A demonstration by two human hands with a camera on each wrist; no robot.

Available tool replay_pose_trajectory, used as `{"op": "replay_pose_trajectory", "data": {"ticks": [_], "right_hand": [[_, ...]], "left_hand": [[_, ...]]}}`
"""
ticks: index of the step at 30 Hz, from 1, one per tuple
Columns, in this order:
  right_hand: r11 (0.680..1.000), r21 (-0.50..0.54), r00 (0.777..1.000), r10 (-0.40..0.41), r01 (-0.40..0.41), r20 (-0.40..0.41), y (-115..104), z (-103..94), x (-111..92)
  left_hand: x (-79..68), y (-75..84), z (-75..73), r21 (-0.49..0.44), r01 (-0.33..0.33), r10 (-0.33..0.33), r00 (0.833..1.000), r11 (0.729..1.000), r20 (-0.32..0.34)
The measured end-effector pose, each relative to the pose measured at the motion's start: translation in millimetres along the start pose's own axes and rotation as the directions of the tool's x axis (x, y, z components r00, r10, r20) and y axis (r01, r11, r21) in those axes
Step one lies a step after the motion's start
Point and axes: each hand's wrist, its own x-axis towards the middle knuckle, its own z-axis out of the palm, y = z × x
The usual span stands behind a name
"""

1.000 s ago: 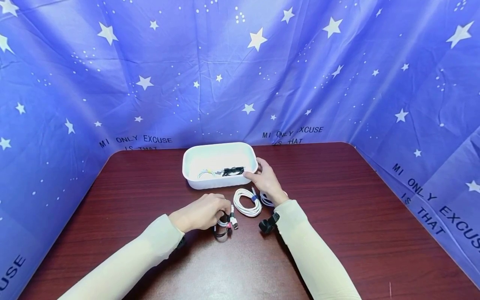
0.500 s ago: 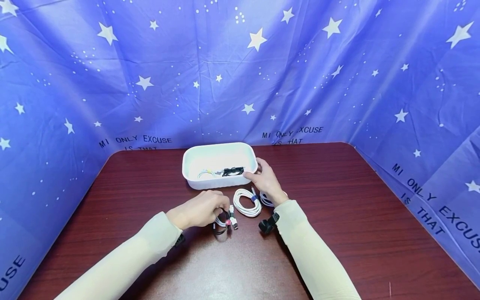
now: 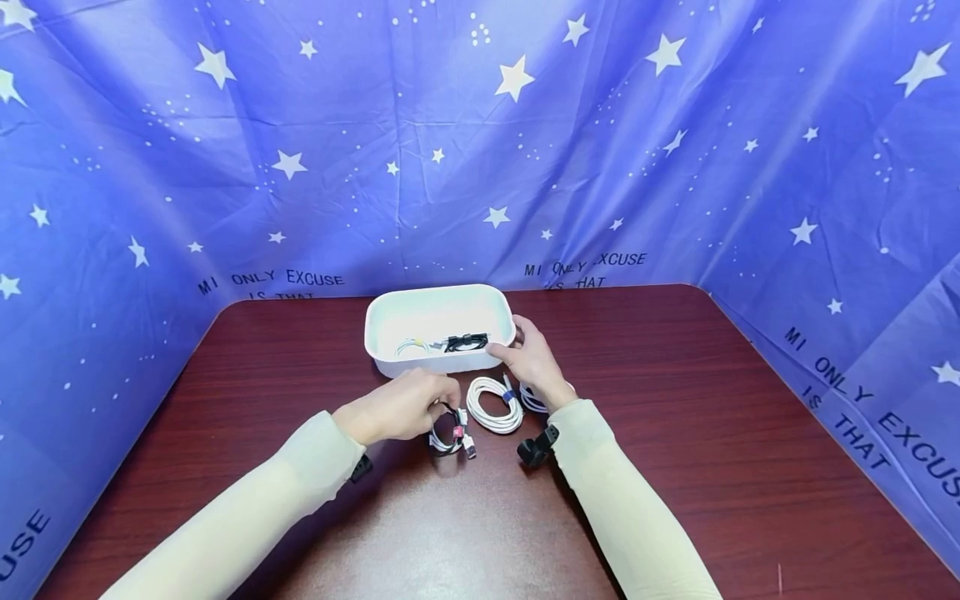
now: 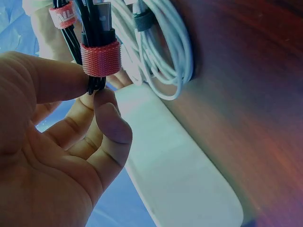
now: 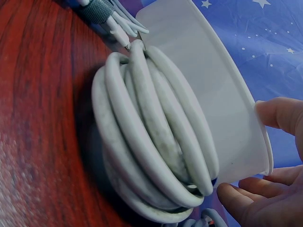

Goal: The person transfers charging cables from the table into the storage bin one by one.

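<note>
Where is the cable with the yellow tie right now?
In the head view, the yellow-tied cable lies inside the white box, toward its near left corner, left of the black cable coil.

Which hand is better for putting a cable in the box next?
Probably the left hand: it pinches the red-strapped cable in front of the white box, while the right hand holds the box's end.

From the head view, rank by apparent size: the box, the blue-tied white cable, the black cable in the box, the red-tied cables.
1. Box
2. Blue-tied white cable
3. Black cable
Unranked: red-tied cables; the left hand hides part, and they look near the white cable's size.
</note>
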Motion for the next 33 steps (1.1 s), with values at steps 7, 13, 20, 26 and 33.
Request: {"op": "replay_pose_trajectory", "data": {"ticks": [7, 13, 20, 26, 33], "right_hand": [[1.0, 0.003, 1.0, 0.0, 0.0, 0.007, 0, 0.1, 0], [1.0, 0.0, 1.0, 0.001, -0.001, -0.001, -1, 0.1, -1], [1.0, 0.007, 1.0, 0.005, -0.005, 0.004, 0, -0.1, 0], [1.0, 0.016, 1.0, 0.009, -0.009, 0.004, 0, -0.1, 0], [0.999, 0.031, 1.0, 0.012, -0.012, -0.001, 0, -0.3, 1]], "left_hand": [[3.7, -1.0, -7.7, -0.006, -0.008, 0.008, 1.0, 1.0, -0.01], [6.7, -2.7, -13.2, 0.014, -0.009, 0.009, 1.0, 1.0, -0.016], [9.1, -7.2, -18.7, 0.049, -0.025, 0.028, 0.998, 0.998, -0.053], [10.7, -10.0, -23.4, 0.061, 0.006, -0.004, 0.999, 0.998, -0.043], [14.0, -17.4, -29.7, 0.041, 0.05, -0.049, 0.998, 0.998, -0.047]]}}
